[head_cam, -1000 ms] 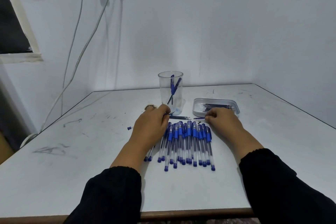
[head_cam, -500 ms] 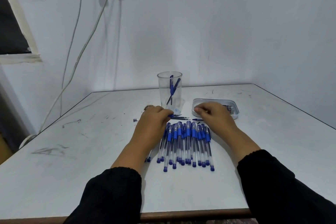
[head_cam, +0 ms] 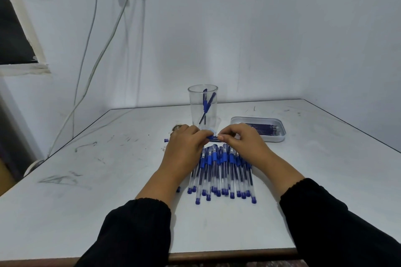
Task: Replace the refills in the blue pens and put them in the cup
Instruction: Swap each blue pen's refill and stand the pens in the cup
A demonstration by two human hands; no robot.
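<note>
Hands, left (head_cam: pixel 185 147) and right (head_cam: pixel 243 144), pinched one pen (head_cam: pixel 213 137) at frame centre, just below cup (head_cam: pixel 202 106). Risk: bumped cup tips; elbows scatter pen pile (head_cam: pixel 221 171).

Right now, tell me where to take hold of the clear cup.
Grip the clear cup around its bare upper wall, coming from its left: it stands upright, the right hand and tray crowd the right, and both hands hold a pen before its base.
</note>
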